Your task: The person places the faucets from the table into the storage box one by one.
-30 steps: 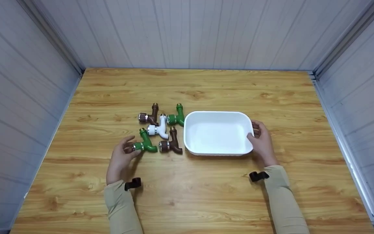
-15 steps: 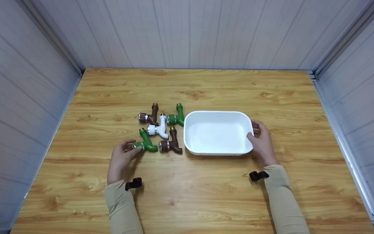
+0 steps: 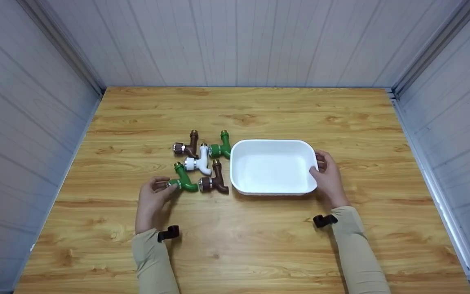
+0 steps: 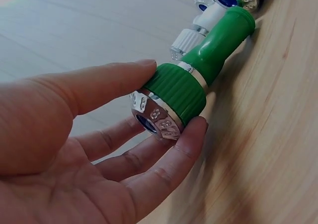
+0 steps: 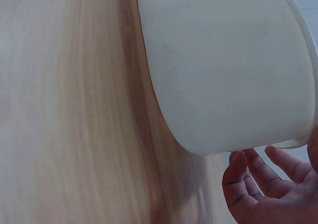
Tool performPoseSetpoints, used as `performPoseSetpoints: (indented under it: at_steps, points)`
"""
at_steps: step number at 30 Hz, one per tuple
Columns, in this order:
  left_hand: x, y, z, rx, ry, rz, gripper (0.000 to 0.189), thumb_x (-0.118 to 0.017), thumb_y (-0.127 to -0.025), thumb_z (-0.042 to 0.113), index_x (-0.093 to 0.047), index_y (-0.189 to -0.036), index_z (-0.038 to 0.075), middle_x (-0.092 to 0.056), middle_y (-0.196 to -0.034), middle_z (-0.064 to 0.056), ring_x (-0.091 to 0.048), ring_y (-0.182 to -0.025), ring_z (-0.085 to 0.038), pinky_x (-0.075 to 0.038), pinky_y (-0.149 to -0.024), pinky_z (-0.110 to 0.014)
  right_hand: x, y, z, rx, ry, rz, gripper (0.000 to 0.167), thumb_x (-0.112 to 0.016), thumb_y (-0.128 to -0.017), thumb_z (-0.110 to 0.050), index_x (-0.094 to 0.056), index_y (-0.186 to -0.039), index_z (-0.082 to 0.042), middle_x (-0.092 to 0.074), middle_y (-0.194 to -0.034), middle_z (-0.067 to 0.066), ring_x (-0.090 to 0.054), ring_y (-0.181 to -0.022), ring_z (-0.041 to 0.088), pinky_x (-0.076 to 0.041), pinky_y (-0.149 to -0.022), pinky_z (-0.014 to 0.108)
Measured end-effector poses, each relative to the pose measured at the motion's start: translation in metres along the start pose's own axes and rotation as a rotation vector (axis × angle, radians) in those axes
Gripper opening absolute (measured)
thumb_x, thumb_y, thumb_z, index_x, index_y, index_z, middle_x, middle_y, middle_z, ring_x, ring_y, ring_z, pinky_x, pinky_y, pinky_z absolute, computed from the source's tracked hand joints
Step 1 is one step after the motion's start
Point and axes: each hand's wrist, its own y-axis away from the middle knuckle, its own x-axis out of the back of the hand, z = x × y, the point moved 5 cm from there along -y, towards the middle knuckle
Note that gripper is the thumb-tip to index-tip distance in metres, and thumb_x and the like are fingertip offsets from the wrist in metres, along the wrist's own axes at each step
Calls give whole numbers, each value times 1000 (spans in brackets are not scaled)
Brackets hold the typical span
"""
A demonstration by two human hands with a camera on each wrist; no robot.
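My left hand (image 3: 151, 200) pinches the knob of a green faucet (image 3: 185, 181) that lies at the near left of a group of faucets. In the left wrist view, thumb and fingertips sit on opposite sides of the ribbed green knob (image 4: 176, 90) with its silver cap. My right hand (image 3: 329, 179) grips the right end of a white rectangular basin (image 3: 273, 167), thumb over the rim and fingers outside. From the right wrist view, the fingertips (image 5: 238, 159) are right at the basin's end wall (image 5: 228, 75). Nothing lies inside the basin.
Beside the held faucet lie a brown faucet (image 3: 218, 179), a white faucet (image 3: 203, 161), another brown faucet (image 3: 193, 145) and another green faucet (image 3: 225, 147) close to the basin's left wall. Pale panels (image 3: 235, 45) enclose the wooden table (image 3: 251, 245) at the back and sides.
My left thumb and fingers have drawn in onto the green faucet's knob. The faucets, the basin and my right hand stay practically where they were.
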Motion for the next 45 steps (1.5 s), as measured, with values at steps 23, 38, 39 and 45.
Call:
performPoseSetpoints:
  at_steps: [23, 38, 39, 45]
  points:
    - [7, 17, 13, -55, 8, 9, 41, -73, -85, 12, -55, -119, -4, -58, -120, -20, -57, -107, -27, -52, -82, -23, 2, -11, 23, -19, 13, 22, 49, -52, -87, 8, -44, -135, 4, -51, -126, 23, -51, -111, 35, -43, -95, 38]
    - [-18, 17, 35, -146, 84, -69, 40, -74, -81, 2, -56, -116, -7, -59, -115, -22, -58, -104, -33, -54, -83, -26, 2, -14, 35, 3, 32, 34, 48, -54, -88, 6, -45, -135, 1, -52, -123, 19, -52, -108, 31, -45, -93, 36]
    - [-21, 16, 36, -152, 85, -76, 40, -74, -81, 2, -56, -115, -7, -59, -115, -21, -59, -104, -32, -54, -82, -26, 2, -14, 35, -2, 33, 32, 47, -54, -89, 5, -45, -135, 1, -52, -124, 19, -52, -109, 31, -45, -94, 36]
    - [-34, 15, 43, -203, 91, -114, 40, -74, -81, 0, -56, -115, -9, -60, -113, -21, -61, -101, -30, -54, -83, -27, 2, -14, 37, -31, 32, 23, 48, -54, -91, 2, -43, -137, -1, -51, -127, 17, -50, -112, 30, -43, -97, 39]
